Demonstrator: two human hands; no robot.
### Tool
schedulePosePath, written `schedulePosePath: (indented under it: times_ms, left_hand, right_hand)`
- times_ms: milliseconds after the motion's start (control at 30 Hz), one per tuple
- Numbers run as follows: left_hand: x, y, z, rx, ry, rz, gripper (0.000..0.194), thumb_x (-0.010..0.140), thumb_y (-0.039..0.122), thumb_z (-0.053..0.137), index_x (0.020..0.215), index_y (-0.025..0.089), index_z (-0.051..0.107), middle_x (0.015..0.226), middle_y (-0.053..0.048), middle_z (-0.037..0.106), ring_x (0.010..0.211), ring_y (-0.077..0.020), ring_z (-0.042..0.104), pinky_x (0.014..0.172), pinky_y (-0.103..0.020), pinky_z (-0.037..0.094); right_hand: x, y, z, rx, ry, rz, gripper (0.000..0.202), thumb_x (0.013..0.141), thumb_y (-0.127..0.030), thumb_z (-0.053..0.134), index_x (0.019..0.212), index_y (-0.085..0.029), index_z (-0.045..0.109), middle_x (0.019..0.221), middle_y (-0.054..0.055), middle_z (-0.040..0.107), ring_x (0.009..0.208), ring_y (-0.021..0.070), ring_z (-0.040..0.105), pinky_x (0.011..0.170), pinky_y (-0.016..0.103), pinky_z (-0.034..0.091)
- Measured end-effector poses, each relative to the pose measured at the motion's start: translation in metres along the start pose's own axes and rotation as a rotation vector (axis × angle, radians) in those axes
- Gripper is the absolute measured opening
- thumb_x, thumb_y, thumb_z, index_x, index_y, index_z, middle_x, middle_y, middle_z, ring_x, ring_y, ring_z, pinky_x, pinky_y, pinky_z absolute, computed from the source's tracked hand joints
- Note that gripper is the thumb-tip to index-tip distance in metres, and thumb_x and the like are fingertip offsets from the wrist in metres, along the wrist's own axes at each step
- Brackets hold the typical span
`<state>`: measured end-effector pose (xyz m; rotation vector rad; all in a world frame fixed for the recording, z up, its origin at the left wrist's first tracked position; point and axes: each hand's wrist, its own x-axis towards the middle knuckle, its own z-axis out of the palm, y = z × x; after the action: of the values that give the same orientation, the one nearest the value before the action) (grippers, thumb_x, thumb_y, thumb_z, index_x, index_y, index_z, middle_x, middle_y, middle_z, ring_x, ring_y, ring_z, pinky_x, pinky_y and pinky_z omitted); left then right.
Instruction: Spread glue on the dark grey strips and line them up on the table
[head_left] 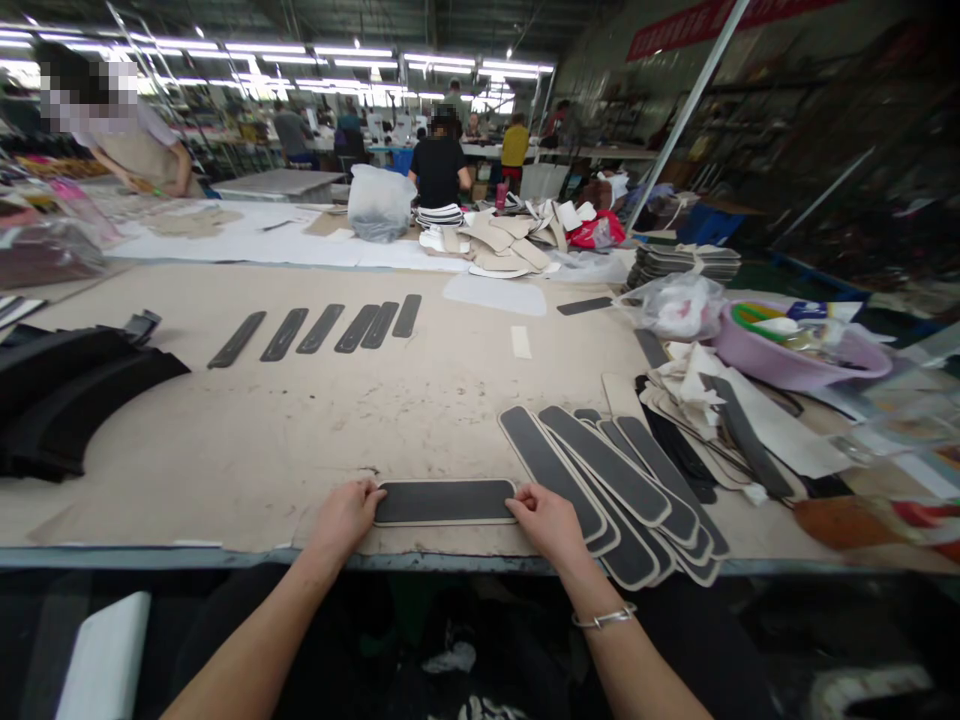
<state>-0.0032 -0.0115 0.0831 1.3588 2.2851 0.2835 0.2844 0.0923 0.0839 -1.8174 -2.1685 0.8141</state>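
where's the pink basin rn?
Head view, far right of the table: the pink basin sits behind the pile of white and dark scraps, just right of a clear plastic bag.

Factory hall, ceiling strip lights (352, 50), long worktables (300, 420)

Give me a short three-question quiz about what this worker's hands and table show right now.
1. True or false: both hands touch the same dark strip.
2. On which side of that strip does the fanned pile of strips lie: A left, B right?
3. What colour is the basin at the far right?

Key
1. True: the left hand is at one end and the right hand at the other.
2. B.
3. Pale purple.
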Motion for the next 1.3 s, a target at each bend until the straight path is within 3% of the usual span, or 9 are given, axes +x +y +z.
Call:
schedulePosePath:
  times_ms: [333,667,1100,1300]
  left_hand:
    - [0.004,0.005,-0.008,0.042,-0.035,-0.014,0.027,0.085,0.035,0.044,0.065,0.020,0.054,0.065,-0.004,0.061,0.069,-0.0186,0.057,0.062,-0.025,0.032]
    - [0.013,-0.002,-0.003,0.052,-0.027,-0.021,0.030,0.084,0.039,0.045,0.063,0.021,0.056,0.062,-0.004,0.061,0.065,-0.0186,0.056,0.061,-0.025,0.031]
    - [0.009,0.005,-0.010,0.025,-0.046,-0.070,0.026,0.082,0.038,0.048,0.066,0.021,0.059,0.062,-0.002,0.061,0.066,-0.0179,0.057,0.061,-0.024,0.032]
    - [0.003,0.008,-0.010,-0.037,0.006,-0.088,0.020,0.080,0.037,0.052,0.070,0.020,0.055,0.063,-0.002,0.062,0.065,-0.0166,0.058,0.061,-0.024,0.035]
  right_hand:
    - [-0.001,0.000,0.003,-0.003,0.038,-0.002,0.012,0.078,-0.033,0.060,0.069,-0.024,0.062,0.064,-0.004,0.066,0.065,0.0141,0.061,0.061,0.023,0.038]
    - [-0.003,-0.005,0.000,-0.014,0.052,0.020,0.011,0.077,-0.030,0.059,0.068,-0.024,0.062,0.064,-0.004,0.066,0.065,0.0142,0.060,0.060,0.023,0.036]
    - [-0.003,-0.003,0.001,-0.022,0.043,0.018,0.009,0.076,-0.029,0.059,0.068,-0.025,0.062,0.065,-0.004,0.066,0.065,0.0144,0.061,0.059,0.023,0.036]
    - [-0.004,-0.001,0.003,-0.029,0.024,0.006,0.011,0.078,-0.031,0.058,0.069,-0.025,0.061,0.064,-0.003,0.065,0.067,0.0159,0.061,0.060,0.024,0.036]
